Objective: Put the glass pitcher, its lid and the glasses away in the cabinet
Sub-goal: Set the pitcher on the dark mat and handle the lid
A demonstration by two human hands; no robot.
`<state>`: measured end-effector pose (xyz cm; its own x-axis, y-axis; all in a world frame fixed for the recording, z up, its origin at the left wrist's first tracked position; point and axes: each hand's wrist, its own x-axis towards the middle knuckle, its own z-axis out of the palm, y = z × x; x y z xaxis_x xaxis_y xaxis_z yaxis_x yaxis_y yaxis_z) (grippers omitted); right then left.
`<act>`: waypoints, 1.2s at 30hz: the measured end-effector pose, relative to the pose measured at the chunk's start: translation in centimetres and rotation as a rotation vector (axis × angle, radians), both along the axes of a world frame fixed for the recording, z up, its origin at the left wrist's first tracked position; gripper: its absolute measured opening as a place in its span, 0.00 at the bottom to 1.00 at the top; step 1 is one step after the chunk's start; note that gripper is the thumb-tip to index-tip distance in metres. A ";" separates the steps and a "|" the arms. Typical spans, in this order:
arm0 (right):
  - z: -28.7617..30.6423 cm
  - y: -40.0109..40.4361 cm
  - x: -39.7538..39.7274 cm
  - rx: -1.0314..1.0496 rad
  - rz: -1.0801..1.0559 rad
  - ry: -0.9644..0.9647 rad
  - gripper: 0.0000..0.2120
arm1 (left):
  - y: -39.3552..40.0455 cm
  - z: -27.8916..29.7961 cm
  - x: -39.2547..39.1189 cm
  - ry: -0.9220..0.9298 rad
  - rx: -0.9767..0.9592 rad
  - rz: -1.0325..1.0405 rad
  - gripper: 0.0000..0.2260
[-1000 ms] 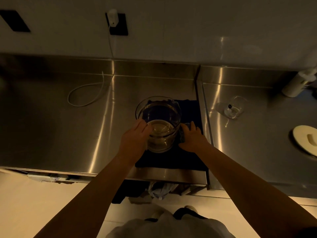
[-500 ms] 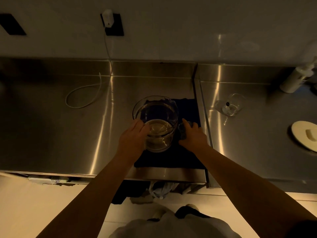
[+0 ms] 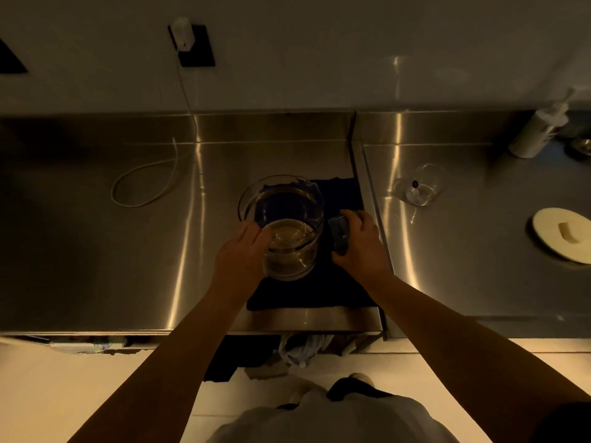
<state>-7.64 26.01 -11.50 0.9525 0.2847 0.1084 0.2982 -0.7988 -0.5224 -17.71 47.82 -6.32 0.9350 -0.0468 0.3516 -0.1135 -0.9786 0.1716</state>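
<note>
A clear glass pitcher (image 3: 284, 219) stands on a dark cloth (image 3: 307, 292) on the steel counter. My left hand (image 3: 241, 254) lies against its left wall, fingers fairly straight. My right hand (image 3: 358, 243) grips the pitcher's handle on its right side. A drinking glass (image 3: 420, 185) lies on its side on the counter to the right. Further right rests a round white lid (image 3: 564, 235) with a raised grip.
A white cable loop (image 3: 144, 183) lies on the steel counter (image 3: 96, 251) to the left, running up to a wall socket (image 3: 192, 43). A white pump bottle (image 3: 537, 131) stands at the back right. Below the counter edge are an open shelf and the pale floor.
My right hand has closed more fully round the pitcher's handle. My left hand stays on the pitcher's side. The pitcher has not visibly left the cloth.
</note>
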 end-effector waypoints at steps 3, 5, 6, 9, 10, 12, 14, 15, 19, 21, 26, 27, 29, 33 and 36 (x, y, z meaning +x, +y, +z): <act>0.2 0.2 -0.2 -0.032 0.021 -0.002 0.43 | 0.0 0.0 0.0 -0.003 0.008 0.004 0.22; 0.3 0.3 -0.2 -0.095 0.037 -0.013 0.42 | 0.0 -0.1 0.0 -0.005 0.006 0.002 0.22; 0.3 0.4 -0.2 -0.102 0.037 -0.017 0.42 | 0.1 -0.1 0.0 -0.005 0.004 0.000 0.23; 0.5 0.4 -0.3 -0.001 0.010 -0.051 0.35 | 0.2 -0.3 0.1 -0.018 -0.003 -0.012 0.23; 0.6 0.4 -0.3 0.015 0.002 -0.072 0.33 | 0.2 -0.3 0.1 -0.022 -0.006 -0.015 0.23; 0.8 0.4 -0.2 0.004 0.002 -0.125 0.27 | 0.3 -0.4 0.1 -0.024 -0.006 -0.017 0.22; 1.1 0.4 0.0 -0.005 0.005 -0.172 0.20 | 0.4 -0.5 0.2 -0.021 -0.005 -0.017 0.21; 1.2 0.4 0.0 -0.013 0.003 -0.181 0.17 | 0.3 -0.5 0.2 -0.019 -0.003 -0.017 0.22; 1.6 0.6 0.2 -0.108 0.017 -0.161 0.17 | 0.4 -0.4 0.2 -0.019 0.014 -0.018 0.21; 1.9 0.7 0.4 -0.214 0.045 -0.118 0.21 | 0.4 -0.4 0.2 -0.017 0.015 -0.012 0.21; 2.8 0.9 0.9 -0.332 0.098 -0.040 0.24 | 0.4 -0.5 0.2 -0.033 0.005 -0.027 0.20; 2.9 0.8 0.9 -0.336 0.108 -0.050 0.24 | 0.4 -0.4 0.2 -0.031 0.003 -0.028 0.21; 3.1 0.7 1.0 -0.316 0.120 -0.097 0.24 | 0.4 -0.3 0.3 -0.026 -0.003 -0.025 0.21; 3.3 0.4 1.7 -0.258 0.154 -0.173 0.22 | 0.0 0.0 0.2 -0.023 0.013 -0.003 0.22; 3.0 0.2 2.3 -0.307 0.239 -0.172 0.23 | -0.2 0.2 0.1 -0.040 0.014 -0.001 0.22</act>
